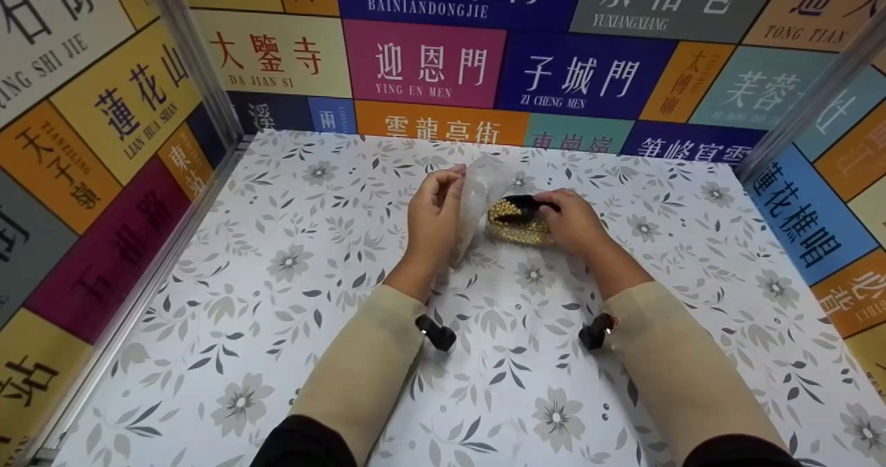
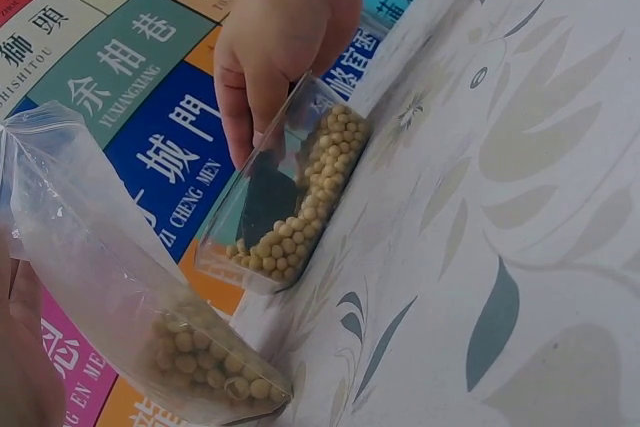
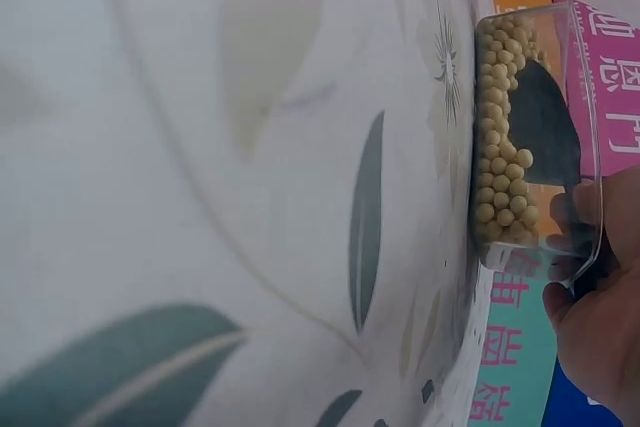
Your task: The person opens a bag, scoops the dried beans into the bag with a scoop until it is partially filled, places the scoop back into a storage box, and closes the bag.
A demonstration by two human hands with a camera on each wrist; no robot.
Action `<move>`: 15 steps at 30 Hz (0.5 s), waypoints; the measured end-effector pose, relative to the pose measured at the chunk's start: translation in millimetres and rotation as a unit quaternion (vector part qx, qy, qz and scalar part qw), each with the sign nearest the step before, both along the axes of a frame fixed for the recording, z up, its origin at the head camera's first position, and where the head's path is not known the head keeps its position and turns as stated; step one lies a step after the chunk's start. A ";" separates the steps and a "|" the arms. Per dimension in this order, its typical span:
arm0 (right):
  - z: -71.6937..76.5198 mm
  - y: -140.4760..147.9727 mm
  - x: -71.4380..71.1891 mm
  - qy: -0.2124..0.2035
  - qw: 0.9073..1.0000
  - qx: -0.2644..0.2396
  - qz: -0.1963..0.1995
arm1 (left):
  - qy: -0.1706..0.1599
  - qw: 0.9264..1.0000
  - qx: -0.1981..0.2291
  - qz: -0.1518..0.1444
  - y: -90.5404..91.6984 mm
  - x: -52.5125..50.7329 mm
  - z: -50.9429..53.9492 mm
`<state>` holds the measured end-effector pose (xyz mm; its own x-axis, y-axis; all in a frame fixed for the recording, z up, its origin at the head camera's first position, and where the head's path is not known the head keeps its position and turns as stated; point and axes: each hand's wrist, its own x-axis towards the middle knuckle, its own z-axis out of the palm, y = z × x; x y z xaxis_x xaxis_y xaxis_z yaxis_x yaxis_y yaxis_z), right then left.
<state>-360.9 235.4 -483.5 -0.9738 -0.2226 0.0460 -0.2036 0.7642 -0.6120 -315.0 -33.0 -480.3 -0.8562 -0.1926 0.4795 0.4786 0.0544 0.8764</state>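
Note:
Yellowish soybeans lie in a clear plastic box on the table. My right hand grips the handle of a black scoop at the box's right side; the scoop's blade is inside the box, among the beans. Left of the box stands a clear plastic bag, held near its top edge by my left hand. Some soybeans rest in the bottom of the bag, as the left wrist view shows. That view catches only part of the left hand, at its left edge.
A white tablecloth with grey flowers and leaves covers the table. Walls of coloured panels with lettering rise behind it and at both sides. Metal posts stand at the corners.

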 end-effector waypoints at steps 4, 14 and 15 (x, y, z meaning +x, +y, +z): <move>-1.4 1.7 0.8 -0.008 1.000 -0.023 -0.012 | 0.001 1.000 -0.002 0.002 -0.4 0.1 0.8; -4.4 12.5 5.7 0.003 0.997 -0.078 -0.023 | -0.007 1.000 0.008 -0.002 -1.1 1.4 1.8; -4.4 14.2 6.5 0.006 0.996 -0.087 -0.024 | -0.008 1.000 0.008 -0.003 -1.3 1.5 1.8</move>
